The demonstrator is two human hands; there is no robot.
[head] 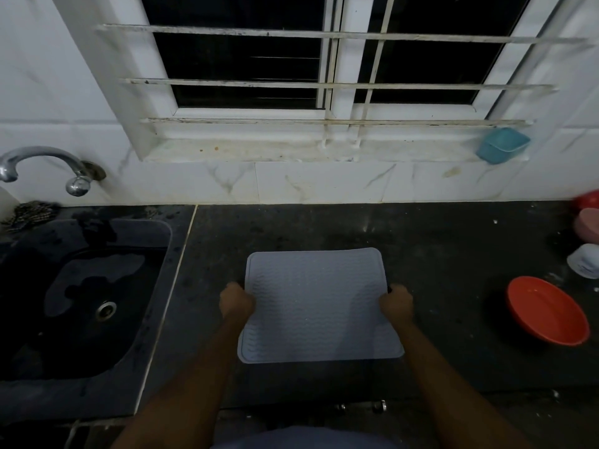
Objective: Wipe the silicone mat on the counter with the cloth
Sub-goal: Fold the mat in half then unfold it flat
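2 hands, left hand [237, 303] and right hand [396, 303], curl fingers around opposite edges of the silicone mat [317, 306] lying between them on the counter [437, 254]; neither holds a cloth, so wiping looks unstarted.

left hand [236, 303] and right hand [396, 304] reach forward — each grips an edge of the mat [316, 306]

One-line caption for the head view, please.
The left hand and right hand each grip a side edge of the grey mat on the dark counter, between a sink and an orange bowl.
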